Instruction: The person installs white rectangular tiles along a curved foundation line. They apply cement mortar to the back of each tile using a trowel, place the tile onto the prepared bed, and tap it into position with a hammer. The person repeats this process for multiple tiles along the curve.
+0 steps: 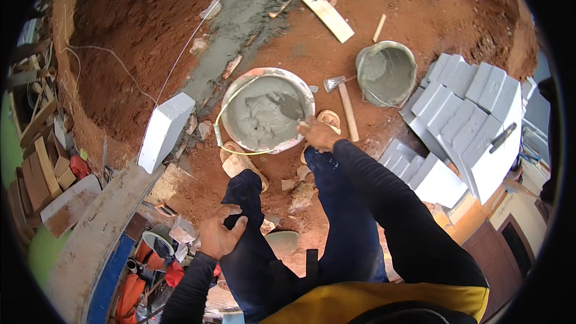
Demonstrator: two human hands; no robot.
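My right hand (321, 135) is closed round the handle of a trowel (290, 107), whose blade dips into wet grey mortar (255, 114). The mortar fills a round bucket (311, 93) with a pale wire handle, standing on the soil between my feet. My left hand (221, 231) rests on my left knee, thumb apart from the fingers, with nothing held. To the right of the bucket lies a hatchet (348, 111) with a wooden handle. Beyond it a second bucket (405, 78) has grey mortar coating its inside.
White blocks (474, 108) are stacked at the right, with a dark-handled tool on top. At the left one white block (162, 135) stands beside a taut string (187, 45). A mortar strip (234, 39) runs across red soil. A wooden board (329, 18) lies far off; planks and clutter fill the left.
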